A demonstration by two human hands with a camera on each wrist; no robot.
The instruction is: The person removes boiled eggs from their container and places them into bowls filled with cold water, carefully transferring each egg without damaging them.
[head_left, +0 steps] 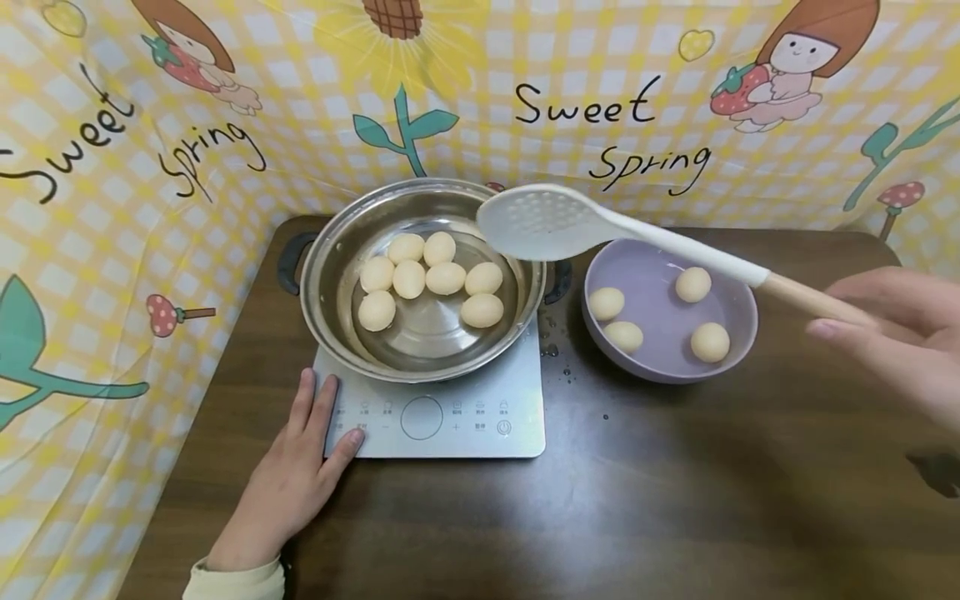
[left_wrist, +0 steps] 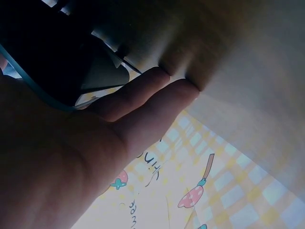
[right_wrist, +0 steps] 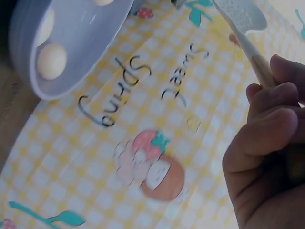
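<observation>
My right hand (head_left: 915, 333) grips the wooden handle of a white slotted spoon (head_left: 540, 221). The spoon's perforated head hangs in the air above the pot's right rim, with nothing visible in it. In the right wrist view, curled fingers (right_wrist: 281, 124) wrap the handle. A steel pot (head_left: 420, 375) with several pale eggs (head_left: 408, 279) in clear water stands on a white induction cooker (head_left: 480, 400). My left hand (head_left: 292, 475) rests at the cooker's left edge, fingers extended. To the pot's right, a purple bowl (head_left: 652, 292) holds several more eggs (head_left: 693, 284) in liquid.
Drops of water (head_left: 551, 351) dot the brown table (head_left: 637, 500) between cooker and bowl. A yellow checked cloth (head_left: 480, 108) with printed flowers and lettering hangs behind and at the left. Black handles (head_left: 292, 265) stick out from the pot's sides.
</observation>
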